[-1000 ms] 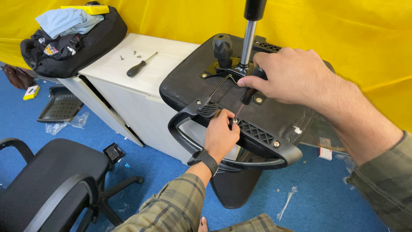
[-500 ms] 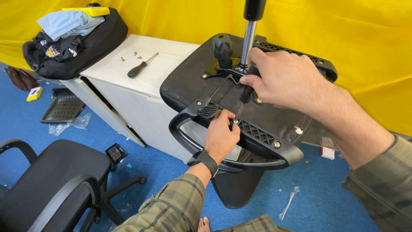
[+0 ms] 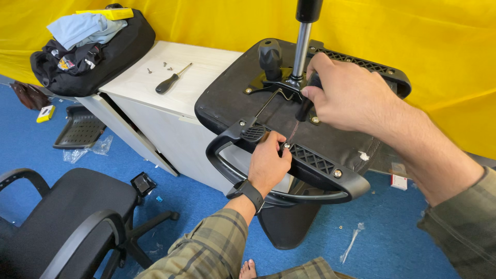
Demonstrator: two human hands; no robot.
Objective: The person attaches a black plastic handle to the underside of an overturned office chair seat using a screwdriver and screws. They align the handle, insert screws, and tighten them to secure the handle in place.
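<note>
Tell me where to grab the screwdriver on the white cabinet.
Grip the black handle, the thick end nearest the cabinet's front-left edge, coming down from above. The screwdriver lies flat with its thin shaft pointing toward the yellow backdrop; loose screws lie beside the shaft, so avoid that side.

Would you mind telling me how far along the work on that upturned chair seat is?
Looks done: the armrest lies on the seat underside with a bolt head showing near its end, and the gas-lift column stands in the mechanism.

In hand: the left hand presses on the armrest bracket while the right hand grips a dark tool handle.

Left: loose screws and a screwdriver lie on the white cabinet.
</note>
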